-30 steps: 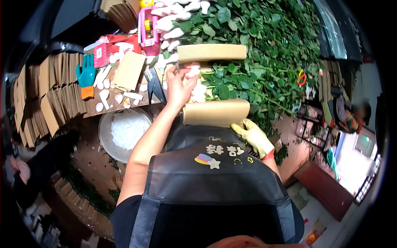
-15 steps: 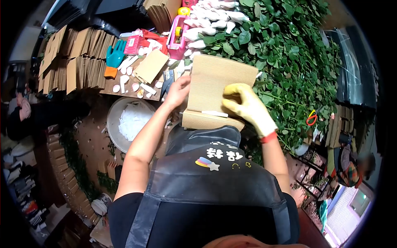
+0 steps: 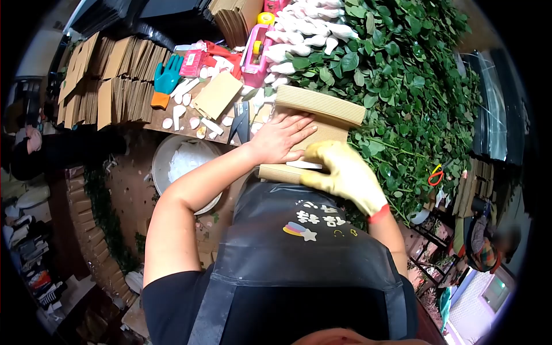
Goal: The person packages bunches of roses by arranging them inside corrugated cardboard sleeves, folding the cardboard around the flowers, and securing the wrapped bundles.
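Tan corrugated cardboard sheet (image 3: 330, 132) at bench edge, beside leafy green stems (image 3: 402, 80); far and near edges curled up, middle unclosed. Bare left hand (image 3: 277, 139) presses it flat, fingers extended, grasping nothing. Yellow-gloved right hand (image 3: 348, 175) at near curl; cannot tell if clenched. Round whitish plastic tub (image 3: 156, 167) holds white scraps (image 3: 187, 160); pink plastic dispenser (image 3: 252, 68), yellow tape roll (image 3: 257, 47).

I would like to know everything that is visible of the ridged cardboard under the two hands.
The ridged cardboard is light brown, with fine parallel ridges. Its far side curls up, its near side is rolled or folded over, and its middle is partly hidden. The bare left hand presses flat on it; the gloved right hand touches its near part. A narrow white piece lies by the near fold. Leaves lie to the right.
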{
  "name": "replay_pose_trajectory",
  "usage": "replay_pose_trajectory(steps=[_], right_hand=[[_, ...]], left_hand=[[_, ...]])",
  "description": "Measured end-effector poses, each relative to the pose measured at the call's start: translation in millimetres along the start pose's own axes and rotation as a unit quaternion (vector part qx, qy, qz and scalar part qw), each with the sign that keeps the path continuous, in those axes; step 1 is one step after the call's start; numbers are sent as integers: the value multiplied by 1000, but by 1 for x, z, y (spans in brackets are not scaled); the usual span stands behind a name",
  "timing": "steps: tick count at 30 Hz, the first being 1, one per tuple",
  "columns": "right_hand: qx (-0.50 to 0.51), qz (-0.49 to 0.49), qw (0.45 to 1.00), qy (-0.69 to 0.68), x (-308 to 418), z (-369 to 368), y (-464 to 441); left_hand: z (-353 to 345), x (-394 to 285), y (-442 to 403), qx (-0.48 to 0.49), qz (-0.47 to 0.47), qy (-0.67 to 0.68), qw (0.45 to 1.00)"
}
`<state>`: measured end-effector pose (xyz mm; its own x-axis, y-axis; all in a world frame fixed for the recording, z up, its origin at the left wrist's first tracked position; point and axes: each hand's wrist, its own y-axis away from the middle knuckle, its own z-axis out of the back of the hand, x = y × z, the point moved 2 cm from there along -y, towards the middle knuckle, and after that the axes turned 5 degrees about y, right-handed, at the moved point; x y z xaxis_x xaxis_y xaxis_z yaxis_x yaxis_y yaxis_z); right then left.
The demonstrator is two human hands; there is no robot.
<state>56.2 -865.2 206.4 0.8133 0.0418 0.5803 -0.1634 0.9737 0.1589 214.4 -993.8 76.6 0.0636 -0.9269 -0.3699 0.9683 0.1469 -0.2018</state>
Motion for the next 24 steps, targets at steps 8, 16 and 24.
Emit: replay_pose_trajectory(steps=[8, 16, 24], right_hand=[[-24, 10, 986, 162, 6, -73, 10], [41, -323, 945, 21, -4, 10, 53], [59, -143, 988, 20, 50, 31, 1]], left_hand=[[-4, -2, 0, 0, 5, -11, 1000], [-10, -1, 4, -53, 7, 26, 998], [-18, 2, 6, -68, -6, 32, 997]])
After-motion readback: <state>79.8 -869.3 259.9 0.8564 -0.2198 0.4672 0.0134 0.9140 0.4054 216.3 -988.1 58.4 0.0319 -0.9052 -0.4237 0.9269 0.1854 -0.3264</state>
